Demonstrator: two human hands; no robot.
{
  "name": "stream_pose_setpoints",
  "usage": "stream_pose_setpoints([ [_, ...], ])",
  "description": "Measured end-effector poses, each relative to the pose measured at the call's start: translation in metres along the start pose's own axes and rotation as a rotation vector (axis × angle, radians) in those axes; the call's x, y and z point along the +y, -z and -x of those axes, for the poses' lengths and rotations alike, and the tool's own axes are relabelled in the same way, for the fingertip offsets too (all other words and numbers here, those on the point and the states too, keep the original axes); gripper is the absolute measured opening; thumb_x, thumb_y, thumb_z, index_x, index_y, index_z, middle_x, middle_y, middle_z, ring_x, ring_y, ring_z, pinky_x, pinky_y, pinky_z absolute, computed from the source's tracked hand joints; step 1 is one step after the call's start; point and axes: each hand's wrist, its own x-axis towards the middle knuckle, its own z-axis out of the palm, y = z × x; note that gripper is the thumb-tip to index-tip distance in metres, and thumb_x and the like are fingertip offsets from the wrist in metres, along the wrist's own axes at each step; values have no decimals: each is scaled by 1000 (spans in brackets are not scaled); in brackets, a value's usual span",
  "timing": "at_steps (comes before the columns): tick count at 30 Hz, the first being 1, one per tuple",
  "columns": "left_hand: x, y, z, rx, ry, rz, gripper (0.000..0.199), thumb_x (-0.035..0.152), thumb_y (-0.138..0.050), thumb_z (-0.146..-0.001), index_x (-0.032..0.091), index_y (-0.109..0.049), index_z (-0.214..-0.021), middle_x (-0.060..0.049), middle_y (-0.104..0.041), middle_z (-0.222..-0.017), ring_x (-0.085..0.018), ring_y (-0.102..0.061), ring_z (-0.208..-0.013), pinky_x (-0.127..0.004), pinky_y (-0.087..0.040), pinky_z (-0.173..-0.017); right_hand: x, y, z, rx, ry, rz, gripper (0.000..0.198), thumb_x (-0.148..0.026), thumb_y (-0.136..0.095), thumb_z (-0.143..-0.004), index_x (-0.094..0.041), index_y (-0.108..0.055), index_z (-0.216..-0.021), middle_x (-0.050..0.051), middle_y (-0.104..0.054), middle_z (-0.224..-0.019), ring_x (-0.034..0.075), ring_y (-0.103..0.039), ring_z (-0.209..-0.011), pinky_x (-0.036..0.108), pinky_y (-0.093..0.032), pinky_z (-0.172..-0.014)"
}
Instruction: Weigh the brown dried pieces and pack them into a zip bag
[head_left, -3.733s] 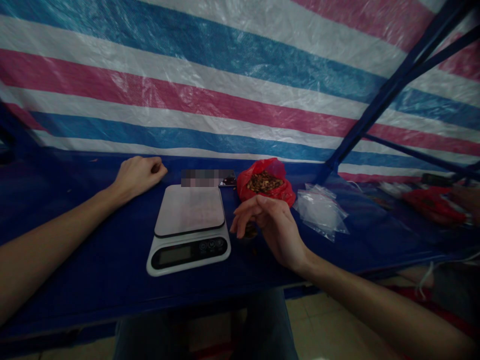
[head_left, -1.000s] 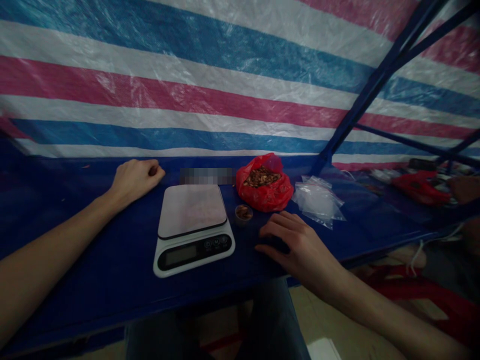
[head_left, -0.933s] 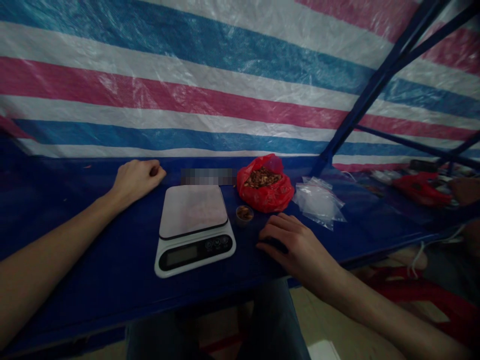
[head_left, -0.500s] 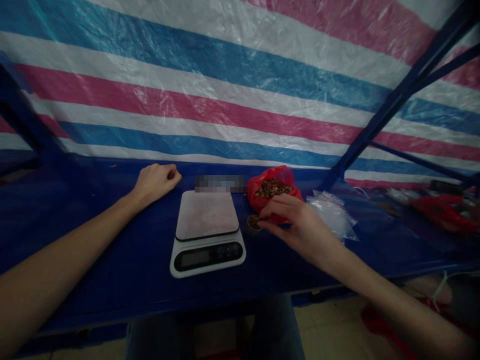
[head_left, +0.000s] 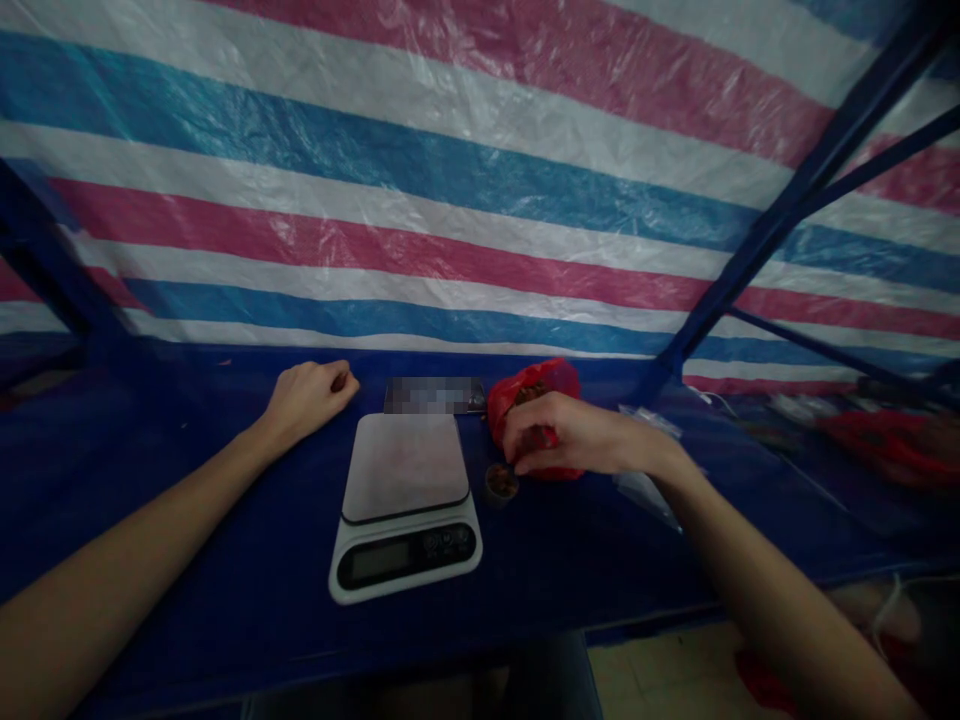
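Clear cup (head_left: 500, 488), centre, just beside right hand (head_left: 562, 435), grip unclear; left hand (head_left: 311, 395), centre left, curled closed; digital scale (head_left: 406, 480), button (head_left: 447, 539) marked "M".

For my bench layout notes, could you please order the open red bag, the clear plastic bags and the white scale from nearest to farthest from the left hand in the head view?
1. White scale: just to the right of the left hand.
2. Open red bag: right of the scale.
3. Clear plastic bags: farther right, past the red bag.
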Motion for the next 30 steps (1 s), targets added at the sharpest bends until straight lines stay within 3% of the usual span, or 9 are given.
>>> stream_pose_setpoints([
  [5,1,1,0,-15,-17,-21,32,40,-43,-94,24,-64,-74,-6,-70,-69,-25,-67,-67,-33,-29,-62,20,-25,-7,100,27,-80,35,-48,-88,-86,-16,-75,-94,1,-71,-89,15,-64,-75,26,-51,-67],
  [10,9,-1,0,6,20,-22,34,39,-44,-96,24,-65,-75,-7,-72,-70,-26,-69,-68,-33,-31,-62,10,-65,-9,414,242,243,37,-46,-54,-110,-18,-72,-96,6,-69,-90,20,-60,-87,36,-48,-82],
  [12,15,-2,0,8,24,-7,33,38,-45,-97,24,-66,-76,-7,-73,-72,-25,-70,-69,-33,-32,-62,0,-78,-9,481,360,345,38,-41,-45,-113,-18,-71,-98,8,-69,-88,22,-59,-87,40,-46,-83],
  [15,21,-2,0,2,29,25,31,37,-47,-97,24,-66,-76,-6,-73,-72,-24,-70,-70,-33,-33,-63,-10,-91,-10,457,546,392,32,-33,-45,-111,-17,-69,-98,7,-69,-80,23,-62,-83,39,-47,-78],
  [18,19,2,2,26,81,68,31,37,-47,-96,23,-65,-75,-6,-73,-72,-23,-68,-70,-32,-34,-64,-15,-95,-10,443,645,415,22,-24,-51,-106,-17,-69,-96,5,-70,-73,23,-64,-81,38,-48,-75],
  [24,2,8,5,92,142,98,31,37,-48,-94,22,-62,-72,-5,-70,-72,-22,-66,-70,-33,-35,-66,-14,-89,-8,365,602,303,21,-18,-50,-103,-16,-71,-101,7,-76,-79,25,-71,-91,40,-52,-81],
  [30,-9,12,4,133,201,105,30,36,-47,-92,22,-57,-68,-4,-67,-69,-21,-64,-69,-32,-36,-67,-22,-89,-1,319,572,396,22,-23,-52,-102,-22,-73,-97,5,-77,-80,25,-72,-92,41,-52,-79],
])
